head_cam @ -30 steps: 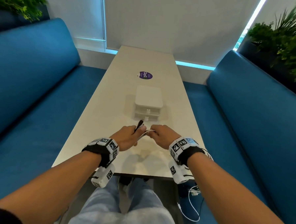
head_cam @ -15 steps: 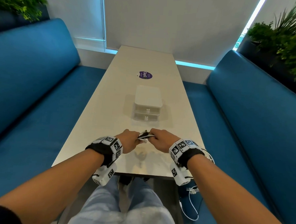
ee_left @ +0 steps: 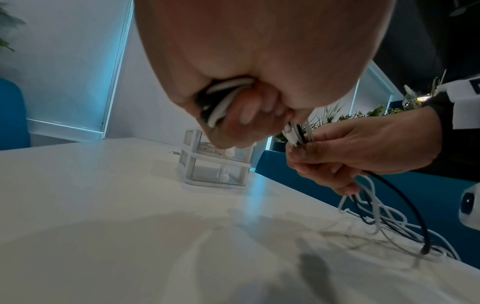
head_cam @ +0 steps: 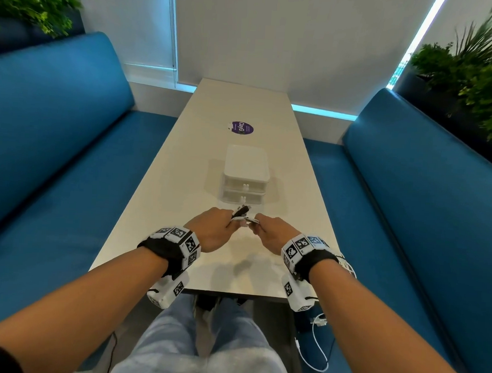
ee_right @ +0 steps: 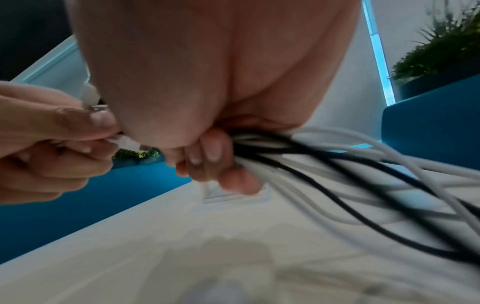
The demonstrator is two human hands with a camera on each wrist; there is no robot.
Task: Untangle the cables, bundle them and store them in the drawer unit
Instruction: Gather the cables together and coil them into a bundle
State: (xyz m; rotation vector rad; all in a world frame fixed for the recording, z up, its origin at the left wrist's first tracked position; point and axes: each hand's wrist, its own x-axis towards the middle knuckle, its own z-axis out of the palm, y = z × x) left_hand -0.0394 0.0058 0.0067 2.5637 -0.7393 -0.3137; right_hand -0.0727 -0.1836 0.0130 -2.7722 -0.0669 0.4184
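Since a second ago both hands have drawn closer together and the black plug that stuck up from the left fist has dropped lower, toward the right. Left hand (head_cam: 212, 227) is curled tight around a doubled-up run of white and black cables (ee_left: 221, 98), fingers folded over the strands against the palm. Right hand (head_cam: 272, 230) pinches the plug ends just beside the left thumb — its lower fingers are also curled round the cables' trailing lengths (ee_right: 337, 156), which spill in loose loops onto the table (head_cam: 158, 210) at the right edge. Neither fist rests on the tabletop; both hover just above it, knuckles almost touching. Just beyond the hands stands the drawer unit (head_cam: 246, 175), white with two clear-fronted drawers, both pushed in. Farther back lies a round purple sticker (head_cam: 242, 128) — blue benches (head_cam: 56, 136) flank the table on both sides.
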